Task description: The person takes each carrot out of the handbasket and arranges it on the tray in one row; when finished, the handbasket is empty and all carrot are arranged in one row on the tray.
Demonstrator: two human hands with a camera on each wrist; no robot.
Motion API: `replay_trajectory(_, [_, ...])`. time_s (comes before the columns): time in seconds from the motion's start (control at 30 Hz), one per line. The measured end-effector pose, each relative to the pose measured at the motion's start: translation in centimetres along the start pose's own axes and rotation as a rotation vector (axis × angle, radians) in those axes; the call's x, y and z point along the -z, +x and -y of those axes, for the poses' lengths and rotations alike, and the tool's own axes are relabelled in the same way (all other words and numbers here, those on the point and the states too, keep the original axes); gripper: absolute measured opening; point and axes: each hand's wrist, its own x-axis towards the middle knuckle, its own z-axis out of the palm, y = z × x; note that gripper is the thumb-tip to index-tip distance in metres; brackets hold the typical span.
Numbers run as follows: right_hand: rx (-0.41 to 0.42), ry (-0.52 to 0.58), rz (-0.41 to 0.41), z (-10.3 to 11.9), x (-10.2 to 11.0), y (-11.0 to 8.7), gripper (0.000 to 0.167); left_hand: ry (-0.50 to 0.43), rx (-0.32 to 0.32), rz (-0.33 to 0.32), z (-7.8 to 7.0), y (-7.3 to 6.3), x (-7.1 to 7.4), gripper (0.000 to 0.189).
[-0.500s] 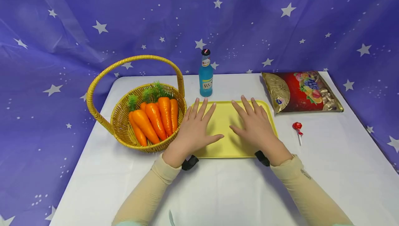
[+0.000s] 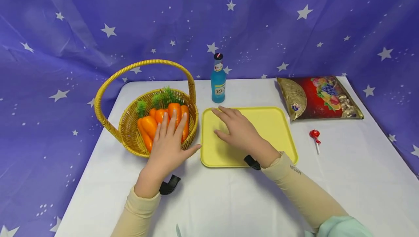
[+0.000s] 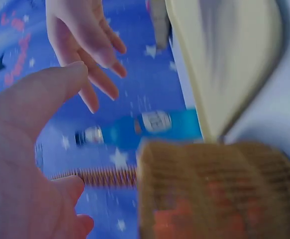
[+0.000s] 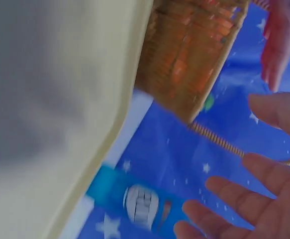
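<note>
A yellow wicker basket with a tall arched handle holds several orange carrots with green tops. My left hand, fingers spread, is over the basket's front right side and hides part of the carrots; nothing is in its grasp. Over the left half of a yellow tray is my right hand, its fingers extended and holding nothing. The left wrist view shows the basket's woven wall beside the left hand. In the right wrist view the tray lies to the left of the right hand.
Behind the tray stands a blue bottle with a dark cap. A red and gold candy bag lies at the back right, and a red lollipop is in front of it. A purple star-patterned cloth hangs behind the white table.
Both hands have moved left. The left hand has gone from the tray's left edge to over the basket, and the right from the tray's right side to its left half.
</note>
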Motion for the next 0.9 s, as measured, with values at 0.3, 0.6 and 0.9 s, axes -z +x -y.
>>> replay_trajectory(0.3, [0.044,0.416,0.064,2.4,-1.4,3.3,0.056,-0.08,0.126,-0.021,3.4,-3.2,-0.6,0.101])
replay_trajectory(0.6, [0.021,0.573,0.162,4.0,-2.2,6.2,0.058,-0.125,0.237,-0.161,4.8,-6.1,-2.2,0.099])
replay_trajectory(0.9, [-0.032,0.461,0.224,5.1,-2.4,8.4,0.062,-0.341,0.446,-0.31,5.9,-7.7,-3.7,0.106])
